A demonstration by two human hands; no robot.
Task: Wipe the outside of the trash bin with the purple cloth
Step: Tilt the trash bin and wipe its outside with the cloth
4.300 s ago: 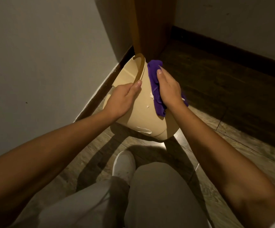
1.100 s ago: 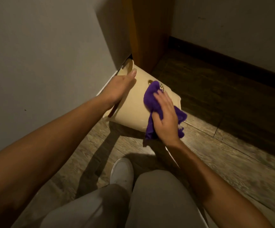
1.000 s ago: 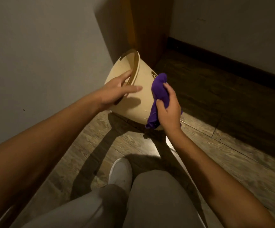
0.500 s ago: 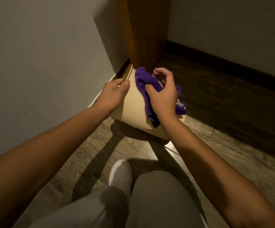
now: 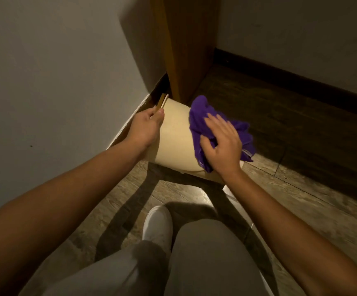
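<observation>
A cream plastic trash bin (image 5: pixel 176 135) lies tipped on its side on the floor, its mouth turned toward the left wall and its base toward me. My left hand (image 5: pixel 145 129) grips the bin's rim near the wall, holding it tilted. My right hand (image 5: pixel 223 144) presses the bunched purple cloth (image 5: pixel 203 116) flat against the bin's upper right side, fingers spread over the cloth. Part of the cloth hangs past the bin on the right.
A pale wall (image 5: pixel 55 82) runs along the left with a dark skirting. A wooden post or door edge (image 5: pixel 186 45) stands right behind the bin. My white shoe (image 5: pixel 157 225) and grey trouser legs fill the foreground on the wood-look floor (image 5: pixel 280 206).
The bin has rolled so its mouth faces the wall more. My right hand has flattened from a pinch onto the cloth and slid rightward and down the bin's side. My left hand stays on the rim.
</observation>
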